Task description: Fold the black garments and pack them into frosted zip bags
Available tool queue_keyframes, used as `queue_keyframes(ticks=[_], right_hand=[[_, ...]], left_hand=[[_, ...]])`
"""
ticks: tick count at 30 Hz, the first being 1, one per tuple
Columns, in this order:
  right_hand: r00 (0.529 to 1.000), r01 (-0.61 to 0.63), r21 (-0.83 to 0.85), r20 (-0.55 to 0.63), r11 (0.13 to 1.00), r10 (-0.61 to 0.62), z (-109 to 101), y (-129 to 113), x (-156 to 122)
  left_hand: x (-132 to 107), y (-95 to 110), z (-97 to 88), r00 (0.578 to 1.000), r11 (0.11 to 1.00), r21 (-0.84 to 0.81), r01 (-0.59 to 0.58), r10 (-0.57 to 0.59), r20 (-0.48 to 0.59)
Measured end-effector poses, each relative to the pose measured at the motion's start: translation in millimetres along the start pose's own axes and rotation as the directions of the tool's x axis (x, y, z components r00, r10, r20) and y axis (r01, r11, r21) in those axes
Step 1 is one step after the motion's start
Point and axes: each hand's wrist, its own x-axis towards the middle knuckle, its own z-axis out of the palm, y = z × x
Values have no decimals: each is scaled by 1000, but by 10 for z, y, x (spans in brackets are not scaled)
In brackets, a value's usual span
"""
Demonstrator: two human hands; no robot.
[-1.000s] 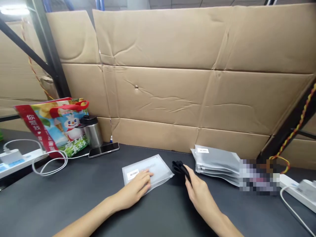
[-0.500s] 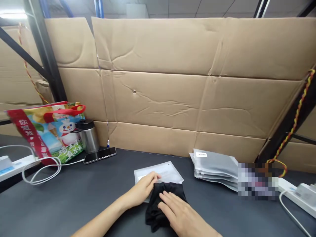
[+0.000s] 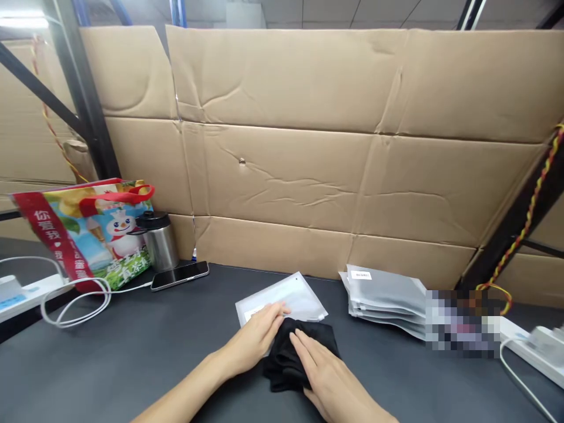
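Note:
A black folded cloth lies on the dark table, its far edge against the near edge of a frosted plastic zip bag with a white label. My right hand rests flat on the cloth, fingers extended. My left hand lies on the bag's near part, its fingertips beside the cloth. Neither hand visibly grips anything. Part of the bag is hidden under my left hand and the cloth.
A stack of frosted bags sits to the right, beside a pixelated patch. At the far left are a phone, steel flask, printed tote bag, white cable, and power strip. Cardboard sheets line the back.
The cloth went from my right hand's grip to lying on the table against the bag, and my right hand now presses on it. The bag has shifted and turned slightly beneath my left hand.

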Motion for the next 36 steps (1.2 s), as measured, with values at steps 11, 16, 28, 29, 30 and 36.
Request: queue_keyframes(ticks=[11, 16, 28, 29, 30, 36], right_hand=[[968, 192, -43, -154, 980, -196, -128, -29, 319], [960, 136, -128, -226, 982, -162, 49, 36, 303], [913, -14, -268, -396, 963, -97, 44, 173, 399], [912, -34, -273, -403, 961, -82, 75, 163, 440], [913, -41, -273, -401, 961, -75, 96, 159, 466], [938, 27, -260, -327, 965, -114, 1, 258, 307]], left_hand=[[7, -19, 18, 998, 999, 26, -18, 17, 55], [20, 20, 7, 997, 1000, 5, -25, 25, 67], [51, 84, 24, 995, 997, 7, -76, 75, 60], [54, 85, 26, 995, 996, 10, -84, 83, 59], [56, 79, 26, 995, 996, 9, -86, 85, 52], [54, -15, 6, 1000, 1000, 3, -23, 23, 14]])
